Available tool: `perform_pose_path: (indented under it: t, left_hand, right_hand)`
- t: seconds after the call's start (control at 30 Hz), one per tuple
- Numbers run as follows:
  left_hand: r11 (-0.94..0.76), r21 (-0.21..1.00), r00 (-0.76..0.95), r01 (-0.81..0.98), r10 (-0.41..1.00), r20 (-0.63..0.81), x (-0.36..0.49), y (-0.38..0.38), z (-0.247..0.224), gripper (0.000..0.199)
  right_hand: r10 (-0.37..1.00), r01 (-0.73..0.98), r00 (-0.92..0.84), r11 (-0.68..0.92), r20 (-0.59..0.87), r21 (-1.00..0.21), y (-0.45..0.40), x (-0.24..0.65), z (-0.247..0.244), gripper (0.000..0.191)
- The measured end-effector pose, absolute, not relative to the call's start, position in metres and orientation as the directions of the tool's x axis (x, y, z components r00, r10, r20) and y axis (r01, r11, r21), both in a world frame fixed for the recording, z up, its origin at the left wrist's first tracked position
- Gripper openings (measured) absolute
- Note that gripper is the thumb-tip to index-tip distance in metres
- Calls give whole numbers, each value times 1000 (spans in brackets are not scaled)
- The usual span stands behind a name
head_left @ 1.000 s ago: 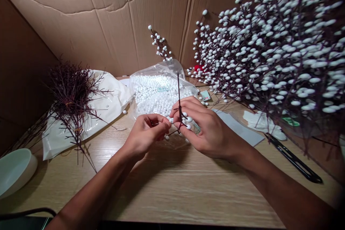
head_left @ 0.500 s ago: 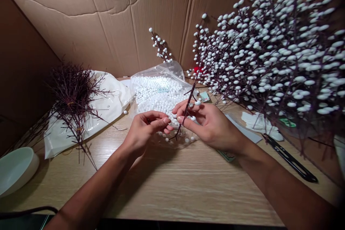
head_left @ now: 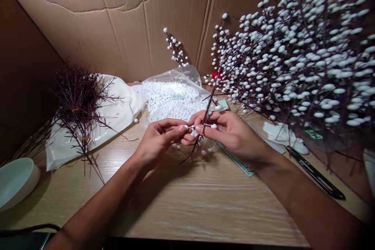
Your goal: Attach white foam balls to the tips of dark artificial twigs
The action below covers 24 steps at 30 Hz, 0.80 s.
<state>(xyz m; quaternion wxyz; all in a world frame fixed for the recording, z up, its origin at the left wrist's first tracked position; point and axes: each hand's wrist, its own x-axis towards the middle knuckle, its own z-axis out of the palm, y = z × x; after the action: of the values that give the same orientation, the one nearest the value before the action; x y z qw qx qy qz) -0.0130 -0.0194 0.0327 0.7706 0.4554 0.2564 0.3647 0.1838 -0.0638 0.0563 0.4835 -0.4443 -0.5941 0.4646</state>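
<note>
A dark brown artificial twig (head_left: 209,103) stands tilted between the thumb and fingers of my right hand (head_left: 224,131). A few white berries sit on its side shoots close to that hand. My left hand (head_left: 165,136) is closed in a pinch on a small white berry (head_left: 186,127), which touches or nearly touches the tip of a side shoot; I cannot tell which. Behind my hands lies a clear plastic bag (head_left: 164,101) full of white berries. Several loose berries (head_left: 203,152) lie under the twig.
Bare twigs (head_left: 77,101) lie bundled on a white plastic bag (head_left: 117,125) at left, beside a white bowl (head_left: 20,183). Many berry-covered branches (head_left: 295,54) fill the right. A black utility knife (head_left: 316,174) lies on the wooden table (head_left: 190,203). Cardboard (head_left: 123,39) walls the back.
My left hand has moved slightly right, bringing a berry up to a side shoot of the twig. My right hand has shifted slightly, and the twig's lower end shows more.
</note>
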Motion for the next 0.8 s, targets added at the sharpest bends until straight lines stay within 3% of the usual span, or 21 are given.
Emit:
perform_pose_path:
  t: [0.4, 0.63, 0.8]
  left_hand:
    - [405, 841, 652, -359, 754, -85, -11, -20, 36, 22]
    - [376, 843, 635, -385, 770, -54, -11, -21, 34, 25]
    - [295, 895, 609, -335, 792, -34, -12, -18, 27, 28]
  right_hand:
    - [976, 7, -166, 146, 143, -989, -68, 178, 59, 18]
    - [980, -12, -67, 189, 190, -982, -68, 181, 57, 19]
    - [979, -4, -91, 184, 183, -983, -67, 181, 55, 15]
